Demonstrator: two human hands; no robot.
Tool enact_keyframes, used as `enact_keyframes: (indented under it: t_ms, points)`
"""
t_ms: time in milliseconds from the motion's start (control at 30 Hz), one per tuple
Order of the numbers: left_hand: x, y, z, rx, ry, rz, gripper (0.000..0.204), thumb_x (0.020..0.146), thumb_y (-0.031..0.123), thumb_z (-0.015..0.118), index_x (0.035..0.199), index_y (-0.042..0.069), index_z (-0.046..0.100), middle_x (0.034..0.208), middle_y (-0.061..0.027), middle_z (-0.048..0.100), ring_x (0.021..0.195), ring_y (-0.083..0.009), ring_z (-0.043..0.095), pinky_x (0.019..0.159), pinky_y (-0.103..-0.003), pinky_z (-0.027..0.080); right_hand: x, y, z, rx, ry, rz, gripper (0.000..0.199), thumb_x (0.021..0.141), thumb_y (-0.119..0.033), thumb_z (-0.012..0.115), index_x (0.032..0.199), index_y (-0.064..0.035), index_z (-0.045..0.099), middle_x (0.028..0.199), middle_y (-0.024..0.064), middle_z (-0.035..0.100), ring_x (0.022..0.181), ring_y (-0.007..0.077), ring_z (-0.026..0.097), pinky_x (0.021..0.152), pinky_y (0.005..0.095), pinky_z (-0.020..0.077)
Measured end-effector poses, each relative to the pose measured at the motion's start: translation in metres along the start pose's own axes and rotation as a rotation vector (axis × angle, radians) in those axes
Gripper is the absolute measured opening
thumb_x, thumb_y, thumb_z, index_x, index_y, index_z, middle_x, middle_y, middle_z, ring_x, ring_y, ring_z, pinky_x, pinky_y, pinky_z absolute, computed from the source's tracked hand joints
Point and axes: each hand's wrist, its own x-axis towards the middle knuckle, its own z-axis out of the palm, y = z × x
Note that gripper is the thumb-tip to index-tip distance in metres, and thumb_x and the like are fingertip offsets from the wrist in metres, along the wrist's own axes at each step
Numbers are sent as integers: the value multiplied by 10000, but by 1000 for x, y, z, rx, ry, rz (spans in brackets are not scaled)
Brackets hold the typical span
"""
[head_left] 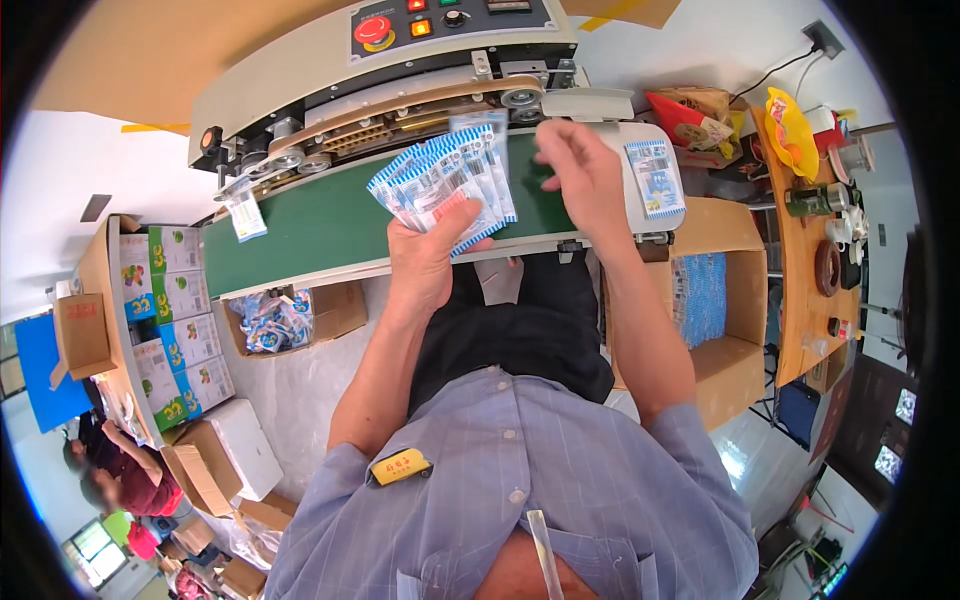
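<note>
Green conveyor belt (pixel 320 225) ahead: your left hand (pixel 425 255) grips fanned sachets (pixel 445 180); right hand (pixel 580 170) pinching one, feed it flat.

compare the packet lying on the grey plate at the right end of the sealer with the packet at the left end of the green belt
The right-end packet lies flat on the grey plate, its whole blue-striped face showing; the left-end packet hangs tilted under the sealing rollers, at the green belt edge. The right one looks larger and mostly blue, the left one smaller and paler. Both are small blue-and-white sachets, lying clear of either hand.
</note>
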Motion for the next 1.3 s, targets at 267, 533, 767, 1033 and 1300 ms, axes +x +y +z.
enact_keyframes:
  t_ms: [267,533,767,1033,1300]
  points:
    - [2,-6,14,10,-63,-26,291,829,60,724,1107,25,644,1013,-74,694,837,-162,691,626,-303,613,-24,11,-3,299,-173,150,269,985,-209,563,1132,3,637,935,52,690,795,117,666,657,271,561]
    - [8,-7,7,56,1,-36,288,832,50,713,1107,23,630,995,-79,696,807,-172,697,634,-319,610,-1,18,-39,282,163,197,259,985,-205,547,1094,12,637,903,57,675,767,115,660,623,265,594]
    - [10,-7,5,58,4,14,290,835,50,709,1111,16,626,1004,-88,695,812,-180,699,637,-320,610,19,20,-10,207,70,222,257,979,-216,555,1079,-4,661,909,55,671,792,118,654,627,275,579]
    - [10,-10,9,13,-47,-27,281,820,57,734,1087,16,655,988,-79,701,796,-150,686,619,-296,598,-19,-5,-2,290,-186,164,270,955,-245,611,1079,-13,670,918,33,686,830,99,642,660,230,511]
    - [9,-11,13,29,-19,-28,253,800,23,745,1038,26,658,950,-72,699,776,-153,690,584,-291,599,-23,16,-23,442,18,191,190,982,-172,553,1039,-2,615,924,92,690,803,154,689,640,291,592]
